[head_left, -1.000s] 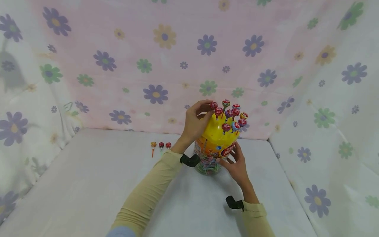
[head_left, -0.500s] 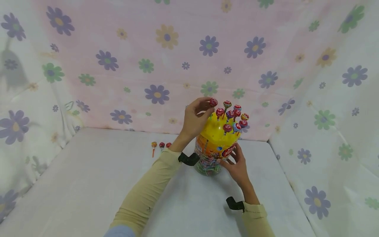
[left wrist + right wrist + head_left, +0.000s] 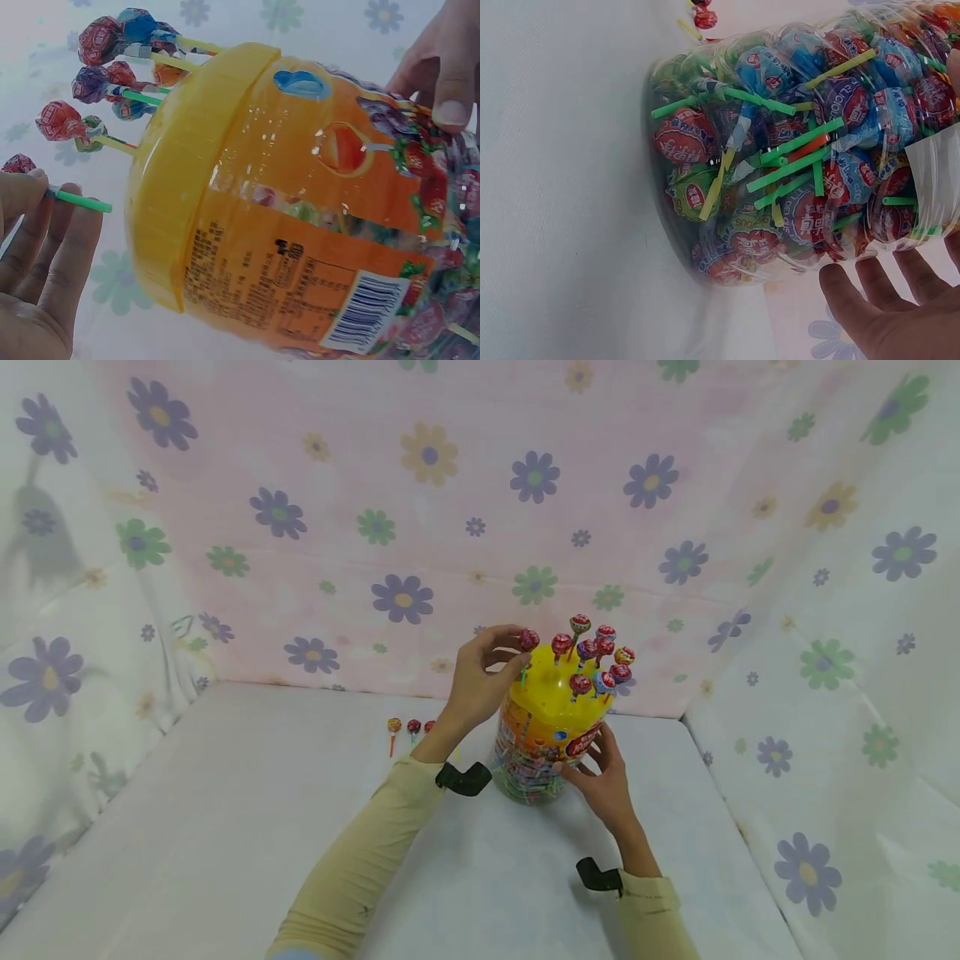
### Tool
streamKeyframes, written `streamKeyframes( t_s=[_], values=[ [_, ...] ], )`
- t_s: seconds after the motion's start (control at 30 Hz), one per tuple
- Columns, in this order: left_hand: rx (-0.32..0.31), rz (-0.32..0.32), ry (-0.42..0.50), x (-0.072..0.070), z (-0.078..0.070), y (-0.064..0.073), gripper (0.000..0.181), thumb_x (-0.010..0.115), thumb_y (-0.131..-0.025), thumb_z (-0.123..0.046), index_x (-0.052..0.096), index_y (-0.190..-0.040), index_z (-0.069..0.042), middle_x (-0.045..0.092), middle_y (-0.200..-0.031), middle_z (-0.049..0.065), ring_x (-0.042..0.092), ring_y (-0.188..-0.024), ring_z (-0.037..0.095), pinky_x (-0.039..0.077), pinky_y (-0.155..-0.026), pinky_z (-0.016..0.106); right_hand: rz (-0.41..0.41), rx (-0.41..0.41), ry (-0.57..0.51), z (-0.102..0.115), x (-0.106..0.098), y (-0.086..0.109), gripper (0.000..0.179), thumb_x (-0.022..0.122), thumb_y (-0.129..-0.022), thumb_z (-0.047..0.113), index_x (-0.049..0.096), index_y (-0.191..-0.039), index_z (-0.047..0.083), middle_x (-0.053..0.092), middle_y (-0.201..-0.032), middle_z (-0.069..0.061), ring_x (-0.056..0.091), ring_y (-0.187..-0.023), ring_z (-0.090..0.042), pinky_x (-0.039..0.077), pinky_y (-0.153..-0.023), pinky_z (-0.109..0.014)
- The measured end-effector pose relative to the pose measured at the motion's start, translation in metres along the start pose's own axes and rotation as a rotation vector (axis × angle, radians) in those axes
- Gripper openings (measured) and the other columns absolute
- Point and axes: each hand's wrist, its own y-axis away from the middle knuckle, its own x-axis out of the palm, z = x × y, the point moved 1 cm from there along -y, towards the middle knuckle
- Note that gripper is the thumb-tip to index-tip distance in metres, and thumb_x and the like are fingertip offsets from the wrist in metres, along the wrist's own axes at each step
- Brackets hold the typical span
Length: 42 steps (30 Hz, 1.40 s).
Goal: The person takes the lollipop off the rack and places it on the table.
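In the head view my left hand (image 3: pixel 480 681) pinches a red-wrapped lollipop (image 3: pixel 528 639) just under its candy head, at the left side of the jar's yellow lid (image 3: pixel 551 693). Its green stick (image 3: pixel 86 201) points at the lid in the left wrist view, with a gap between them. Several lollipops (image 3: pixel 58 120) stand stick-down in the lid. Below, the clear plastic jar (image 3: pixel 534 735), orange-labelled and packed with wrapped lollipops, stands upright on the table. My right hand (image 3: pixel 603 781) holds the jar's right side, thumb in front and fingers behind.
Left of the jar, several loose lollipops (image 3: pixel 393 727) lie in a row on the white tabletop (image 3: pixel 247 827), partly behind my left wrist. A flowered cloth (image 3: pixel 450 493) hangs behind and along both sides. Black camera mounts (image 3: pixel 465 778) sit on both wrists.
My left hand has lifted slightly, then shifted left and down with the lollipop, off from the lid's top edge. The right hand stays on the jar.
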Motion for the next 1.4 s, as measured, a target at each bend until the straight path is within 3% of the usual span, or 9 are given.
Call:
streamKeyframes(
  t_s=[0.23,0.47,0.7,0.9,1.03,1.4],
  values=[
    [-0.091,0.013,0.029,-0.004,0.011,0.017,0.032,0.067,-0.097,-0.001,0.062,-0.128,0.002,0.067,-0.112,0.021,0.072,-0.090,0.034,0.064,-0.075,0.034,0.013,0.021,-0.018,0.002,-0.002,0.000,0.096,0.080,-0.089,0.013,0.020,-0.163,0.025,0.032,-0.162,-0.011,0.037,-0.146,-0.038,0.039,-0.114,-0.060],
    [-0.121,0.002,0.041,-0.009,0.018,0.031,0.033,0.067,-0.096,0.001,0.062,-0.128,0.003,0.067,-0.111,0.021,0.073,-0.089,0.032,0.064,-0.072,0.036,0.026,0.035,-0.010,0.031,-0.001,0.011,0.094,0.078,-0.090,0.009,0.018,-0.163,0.014,0.031,-0.162,-0.018,0.035,-0.146,-0.043,0.038,-0.114,-0.061],
    [-0.166,-0.022,0.074,-0.019,0.025,0.046,0.033,0.068,-0.096,0.001,0.062,-0.128,0.003,0.065,-0.111,0.024,0.070,-0.094,0.045,0.064,-0.071,0.034,0.026,0.030,-0.013,0.035,0.000,0.013,0.094,0.078,-0.089,0.009,0.020,-0.163,0.016,0.032,-0.161,-0.018,0.036,-0.146,-0.043,0.038,-0.114,-0.062],
    [-0.228,-0.055,0.078,-0.036,0.037,0.066,0.033,0.068,-0.096,0.000,0.061,-0.128,0.003,0.065,-0.111,0.024,0.072,-0.093,0.035,0.064,-0.070,0.033,0.028,0.031,-0.015,0.032,0.000,0.013,0.094,0.078,-0.090,0.010,0.019,-0.163,0.016,0.032,-0.162,-0.018,0.035,-0.146,-0.043,0.038,-0.114,-0.062],
    [-0.284,-0.072,0.080,-0.050,0.046,0.079,0.034,0.068,-0.096,-0.001,0.060,-0.129,0.003,0.064,-0.113,0.025,0.071,-0.095,0.040,0.064,-0.070,0.032,0.029,0.026,-0.012,0.032,0.000,0.013,0.093,0.077,-0.090,0.010,0.019,-0.163,0.014,0.031,-0.162,-0.019,0.035,-0.146,-0.044,0.038,-0.114,-0.062],
    [-0.428,-0.068,-0.027,-0.090,0.070,0.111,0.036,0.069,-0.096,-0.005,0.060,-0.131,0.002,0.064,-0.112,0.026,0.073,-0.093,0.028,0.064,-0.071,0.031,0.013,0.010,-0.023,-0.002,0.000,0.000,0.095,0.079,-0.090,0.015,0.020,-0.163,0.028,0.033,-0.162,-0.009,0.037,-0.146,-0.038,0.039,-0.115,-0.059]
  ],
)
